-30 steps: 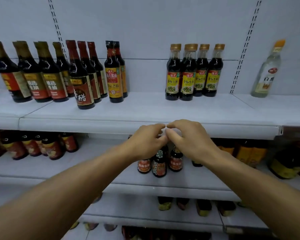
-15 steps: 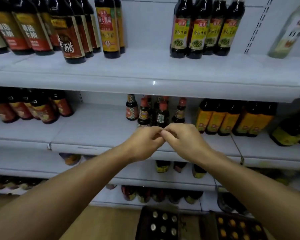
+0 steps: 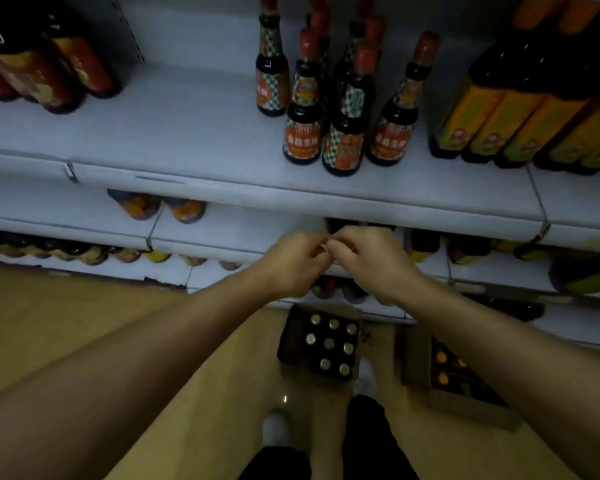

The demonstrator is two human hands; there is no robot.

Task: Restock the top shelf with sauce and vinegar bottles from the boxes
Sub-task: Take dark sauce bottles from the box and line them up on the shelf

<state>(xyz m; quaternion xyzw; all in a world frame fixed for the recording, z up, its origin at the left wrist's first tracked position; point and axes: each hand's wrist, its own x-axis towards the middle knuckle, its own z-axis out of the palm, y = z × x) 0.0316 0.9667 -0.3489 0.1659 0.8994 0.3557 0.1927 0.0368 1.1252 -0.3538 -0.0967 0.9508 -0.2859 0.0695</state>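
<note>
My left hand (image 3: 291, 261) and my right hand (image 3: 371, 258) meet in front of me at mid height, fingers curled and fingertips touching each other. I see nothing held between them. Below them on the floor stands an open dark box (image 3: 286, 337) of bottles with silver caps (image 3: 328, 342). To its right a second open box (image 3: 416, 362) holds bottles with yellow caps (image 3: 442, 367). The top shelf is out of view.
A white shelf (image 3: 187, 133) carries small red-capped sauce bottles (image 3: 342, 133), dark yellow-labelled bottles (image 3: 520, 123) at right and red-labelled bottles (image 3: 39, 71) at left. Lower shelves hold more bottles. My shoes (image 3: 278, 427) stand on the tan floor beside the boxes.
The view has tilted down from the top shelf to the lower shelves and the floor boxes. Both hands have stayed together, fingertips touching, and have dropped with the view.
</note>
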